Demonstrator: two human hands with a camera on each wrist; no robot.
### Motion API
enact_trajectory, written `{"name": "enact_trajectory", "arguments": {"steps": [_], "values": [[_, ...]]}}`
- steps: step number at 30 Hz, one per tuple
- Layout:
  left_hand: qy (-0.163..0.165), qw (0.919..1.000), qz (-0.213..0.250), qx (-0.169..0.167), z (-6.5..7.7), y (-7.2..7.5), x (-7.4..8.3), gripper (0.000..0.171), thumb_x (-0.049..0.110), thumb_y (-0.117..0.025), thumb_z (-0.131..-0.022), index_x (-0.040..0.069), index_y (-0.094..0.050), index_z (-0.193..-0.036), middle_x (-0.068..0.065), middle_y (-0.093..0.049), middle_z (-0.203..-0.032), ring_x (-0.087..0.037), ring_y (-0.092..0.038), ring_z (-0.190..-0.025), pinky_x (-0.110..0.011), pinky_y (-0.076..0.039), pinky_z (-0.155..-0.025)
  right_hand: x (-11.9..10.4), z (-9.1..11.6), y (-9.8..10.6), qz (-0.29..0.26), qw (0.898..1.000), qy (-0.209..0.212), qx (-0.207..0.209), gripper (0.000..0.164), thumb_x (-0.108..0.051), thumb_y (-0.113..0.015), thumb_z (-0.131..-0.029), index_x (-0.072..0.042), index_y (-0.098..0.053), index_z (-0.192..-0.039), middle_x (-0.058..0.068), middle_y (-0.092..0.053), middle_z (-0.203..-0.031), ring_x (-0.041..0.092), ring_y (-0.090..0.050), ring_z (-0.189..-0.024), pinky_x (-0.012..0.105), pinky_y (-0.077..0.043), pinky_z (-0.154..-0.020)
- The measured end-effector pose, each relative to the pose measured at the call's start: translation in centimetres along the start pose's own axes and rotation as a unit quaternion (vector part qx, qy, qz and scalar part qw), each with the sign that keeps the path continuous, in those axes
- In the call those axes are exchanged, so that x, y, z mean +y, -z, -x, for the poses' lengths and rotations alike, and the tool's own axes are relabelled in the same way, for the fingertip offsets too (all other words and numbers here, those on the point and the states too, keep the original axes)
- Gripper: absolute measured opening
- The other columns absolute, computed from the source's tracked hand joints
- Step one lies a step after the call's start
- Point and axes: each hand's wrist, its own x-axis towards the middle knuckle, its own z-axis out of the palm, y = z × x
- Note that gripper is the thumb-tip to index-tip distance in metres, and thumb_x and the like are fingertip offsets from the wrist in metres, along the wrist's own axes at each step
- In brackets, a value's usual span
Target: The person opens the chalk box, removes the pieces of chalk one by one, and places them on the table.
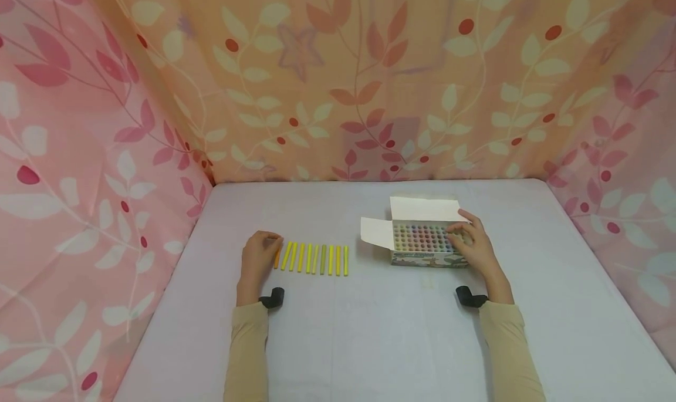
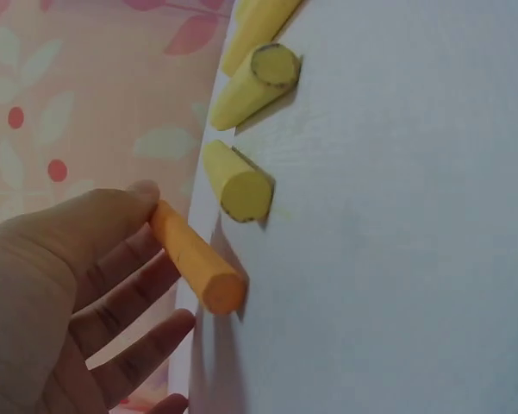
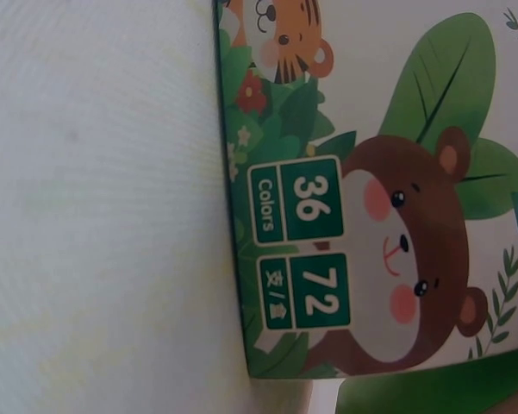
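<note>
My left hand (image 1: 257,254) pinches one end of an orange chalk stick (image 2: 198,259) between thumb and finger, at the left end of a row. The other end tilts down close over the white table. Beside it lie several yellow and yellow-green chalk sticks (image 1: 301,257), side by side. My right hand (image 1: 477,245) is at the right end of an open chalk box (image 1: 417,260), its fingertips over the right-hand chalk ends. Whether those fingers hold anything, I cannot tell. The box front, printed with a bear (image 3: 405,250), fills much of the right wrist view.
Upright chalks of many colours (image 1: 419,237) fill the box in rows. Its white lid (image 1: 424,209) stands folded back, and a side flap (image 1: 377,232) sticks out left. Patterned curtains (image 1: 343,85) enclose the white table (image 1: 359,337) at the back and sides.
</note>
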Motion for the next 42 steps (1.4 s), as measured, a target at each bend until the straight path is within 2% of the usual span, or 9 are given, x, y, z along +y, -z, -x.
{"name": "enact_trajectory", "arguments": {"steps": [8, 15, 22, 31, 42], "values": [[-0.007, 0.9999, -0.015, -0.001, -0.44, -0.52, -0.63, 0.024, 0.03, -0.065, -0.086, 0.01, -0.07, -0.098, -0.008, -0.06, -0.111, -0.03, -0.048, -0.114, -0.048, -0.033, -0.1, -0.28, -0.05, 0.1, 0.005, 1.0, -0.009, -0.001, 0.012, -0.01, -0.063, -0.087, -0.002, -0.062, -0.095, 0.017, -0.029, -0.145, 0.045, -0.036, -0.123, 0.065, -0.026, -0.098], [-0.012, 0.9995, -0.029, 0.004, -0.39, -0.65, -0.51, 0.024, 0.03, -0.066, -0.086, 0.009, -0.07, -0.097, -0.011, -0.059, -0.113, -0.033, -0.046, -0.114, -0.049, -0.033, -0.099, -0.21, -0.04, 0.07, 0.002, 1.0, -0.009, -0.001, 0.011, -0.01, -0.063, -0.087, -0.001, -0.062, -0.094, 0.017, -0.029, -0.145, 0.043, -0.039, -0.119, 0.065, -0.027, -0.097], [-0.001, 0.9997, -0.024, -0.004, -0.21, -0.56, -0.3, 0.026, 0.03, -0.065, -0.087, 0.008, -0.07, -0.099, -0.013, -0.057, -0.117, -0.033, -0.045, -0.117, -0.049, -0.031, -0.101, -0.09, -0.07, 0.08, 0.004, 1.0, -0.006, -0.004, 0.012, -0.011, -0.063, -0.087, -0.002, -0.062, -0.095, 0.017, -0.028, -0.146, 0.045, -0.038, -0.121, 0.067, -0.026, -0.096], [-0.007, 0.9998, -0.018, -0.003, -0.04, -0.49, -0.28, 0.026, 0.03, -0.065, -0.087, 0.007, -0.069, -0.1, -0.013, -0.056, -0.118, -0.034, -0.043, -0.118, -0.05, -0.028, -0.103, -0.37, 0.1, 0.18, 0.004, 1.0, -0.009, -0.007, 0.013, -0.013, -0.063, -0.088, -0.002, -0.062, -0.095, 0.017, -0.029, -0.146, 0.048, -0.027, -0.13, 0.07, -0.022, -0.096], [-0.004, 0.9998, -0.017, -0.005, 0.11, -0.56, -0.16, 0.025, 0.029, -0.064, -0.088, 0.008, -0.068, -0.102, -0.013, -0.056, -0.119, -0.033, -0.043, -0.12, -0.049, -0.029, -0.103, -0.47, 0.19, 0.52, 0.036, 0.999, 0.012, 0.017, 0.016, -0.02, -0.061, -0.089, -0.004, -0.063, -0.095, 0.017, -0.034, -0.145, 0.047, -0.028, -0.131, 0.068, -0.023, -0.097]]}}
